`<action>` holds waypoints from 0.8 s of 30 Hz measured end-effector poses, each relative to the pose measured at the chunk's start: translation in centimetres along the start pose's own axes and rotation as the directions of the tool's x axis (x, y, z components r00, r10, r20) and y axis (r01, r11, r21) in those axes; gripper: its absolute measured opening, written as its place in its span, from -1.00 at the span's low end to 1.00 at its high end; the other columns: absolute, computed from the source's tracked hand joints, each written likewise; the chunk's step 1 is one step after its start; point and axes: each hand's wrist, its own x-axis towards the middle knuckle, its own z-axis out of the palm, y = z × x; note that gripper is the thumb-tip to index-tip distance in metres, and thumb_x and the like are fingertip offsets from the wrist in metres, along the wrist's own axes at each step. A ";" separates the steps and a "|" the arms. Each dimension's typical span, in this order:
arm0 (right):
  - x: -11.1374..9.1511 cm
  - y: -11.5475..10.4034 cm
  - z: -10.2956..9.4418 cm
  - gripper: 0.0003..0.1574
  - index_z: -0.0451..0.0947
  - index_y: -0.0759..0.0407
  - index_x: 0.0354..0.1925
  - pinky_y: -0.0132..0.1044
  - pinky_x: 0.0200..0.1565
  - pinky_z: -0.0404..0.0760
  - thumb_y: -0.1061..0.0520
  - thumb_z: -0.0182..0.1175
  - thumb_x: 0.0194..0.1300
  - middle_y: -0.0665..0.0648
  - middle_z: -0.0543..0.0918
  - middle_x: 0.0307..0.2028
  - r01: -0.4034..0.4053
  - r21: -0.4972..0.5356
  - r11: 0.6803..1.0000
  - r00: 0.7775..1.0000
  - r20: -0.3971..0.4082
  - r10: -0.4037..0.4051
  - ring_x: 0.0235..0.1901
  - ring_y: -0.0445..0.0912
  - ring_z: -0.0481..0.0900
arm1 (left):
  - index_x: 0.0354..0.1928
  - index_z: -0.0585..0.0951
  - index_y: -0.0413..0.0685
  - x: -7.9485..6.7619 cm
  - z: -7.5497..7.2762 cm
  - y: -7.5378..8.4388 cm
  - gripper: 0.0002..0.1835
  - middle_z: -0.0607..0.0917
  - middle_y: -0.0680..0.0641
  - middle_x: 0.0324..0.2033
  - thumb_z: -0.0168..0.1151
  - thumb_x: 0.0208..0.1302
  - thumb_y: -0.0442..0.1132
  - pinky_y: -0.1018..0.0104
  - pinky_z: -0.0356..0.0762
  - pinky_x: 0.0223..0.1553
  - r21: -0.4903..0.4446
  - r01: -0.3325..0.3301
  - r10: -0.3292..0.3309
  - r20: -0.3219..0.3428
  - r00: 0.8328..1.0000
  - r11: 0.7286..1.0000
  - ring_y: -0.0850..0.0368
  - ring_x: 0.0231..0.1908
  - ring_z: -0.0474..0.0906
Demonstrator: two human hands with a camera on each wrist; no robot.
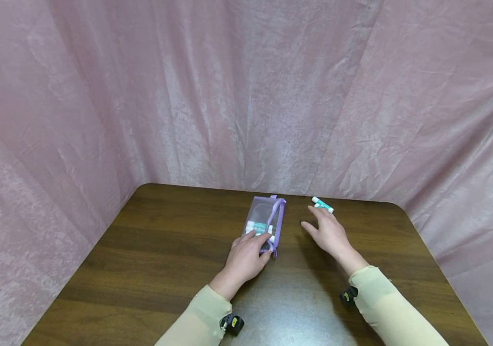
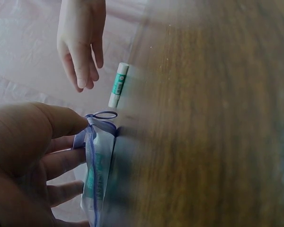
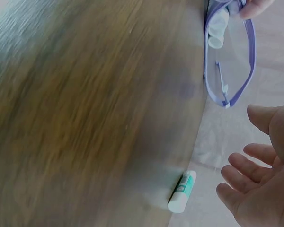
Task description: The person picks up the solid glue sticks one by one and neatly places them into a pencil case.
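Note:
A mesh zip pouch [image 1: 258,211] with purple trim lies on the table, its mouth gaping on the right side, as the right wrist view shows. Inside it are several white and teal glue sticks [image 1: 259,227]. My left hand [image 1: 246,259] holds the pouch by its near end, thumb and fingers at the purple edge. Beyond my right fingertips lie loose glue sticks [image 1: 325,205]; one is partly hidden in the head view. My right hand [image 1: 328,233] hovers over the table with fingers spread and nothing in it, just short of those sticks.
The brown wooden table [image 1: 164,230] has its far edge close behind the pouch and the loose sticks. A pink curtain [image 1: 246,96] hangs behind the table and along its sides.

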 end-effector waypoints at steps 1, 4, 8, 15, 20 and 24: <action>0.0 0.1 -0.1 -0.17 0.34 0.30 0.63 0.39 0.45 0.36 -0.06 0.31 0.64 0.44 0.40 0.56 -0.002 -0.001 1.000 1.000 0.000 0.002 0.57 0.39 0.30 | 0.41 0.69 0.08 0.0 0.0 0.0 -0.53 0.77 0.02 0.29 0.44 0.53 -0.08 -0.41 0.41 0.39 0.000 0.000 0.000 0.000 1.000 1.000 -0.20 0.49 0.49; -0.1 0.5 -0.4 -0.16 0.34 0.30 0.63 0.40 0.47 0.34 -0.07 0.31 0.65 0.43 0.38 0.58 -0.010 -0.004 1.000 1.000 -0.002 0.010 0.59 0.41 0.27 | 0.40 0.69 0.07 0.0 -0.1 0.0 -0.53 0.77 0.01 0.28 0.44 0.52 -0.08 -0.41 0.42 0.38 0.003 -0.001 0.001 -0.001 1.000 1.000 -0.20 0.49 0.50; -0.1 1.0 -0.7 -0.17 0.36 0.29 0.62 0.42 0.43 0.38 -0.07 0.31 0.64 0.42 0.37 0.59 -0.017 -0.003 1.000 1.000 -0.011 0.017 0.57 0.42 0.29 | 0.39 0.70 0.07 0.0 -0.1 0.0 -0.53 0.77 0.01 0.28 0.45 0.52 -0.08 -0.39 0.43 0.38 0.006 -0.002 0.002 -0.002 1.000 1.000 -0.20 0.48 0.50; -0.3 1.9 -1.4 -0.19 0.39 0.27 0.61 0.43 0.34 0.45 -0.05 0.32 0.63 0.41 0.43 0.54 -0.021 -0.001 1.000 0.999 -0.029 0.021 0.51 0.39 0.37 | 0.39 0.70 0.07 0.1 -0.2 0.0 -0.53 0.78 0.01 0.28 0.45 0.52 -0.09 -0.38 0.42 0.38 0.004 -0.006 0.006 -0.003 1.000 1.000 -0.20 0.48 0.50; -0.3 2.6 -1.8 -0.18 0.36 0.28 0.63 0.44 0.32 0.46 -0.08 0.30 0.65 0.42 0.44 0.50 -0.038 -0.001 0.999 0.999 -0.026 0.038 0.48 0.40 0.39 | 0.39 0.70 0.07 0.1 -0.2 0.0 -0.53 0.78 0.01 0.28 0.45 0.51 -0.10 -0.38 0.42 0.38 0.000 -0.004 0.004 -0.003 1.000 1.000 -0.20 0.48 0.51; -0.3 3.2 -2.1 -0.17 0.35 0.31 0.62 0.43 0.29 0.48 -0.08 0.29 0.65 0.43 0.46 0.48 -0.051 -0.010 0.999 0.998 -0.025 0.051 0.45 0.41 0.42 | 0.40 0.70 0.07 0.1 -0.2 0.0 -0.53 0.77 0.01 0.28 0.45 0.51 -0.10 -0.39 0.42 0.39 -0.005 -0.002 0.002 0.000 1.000 1.000 -0.20 0.48 0.50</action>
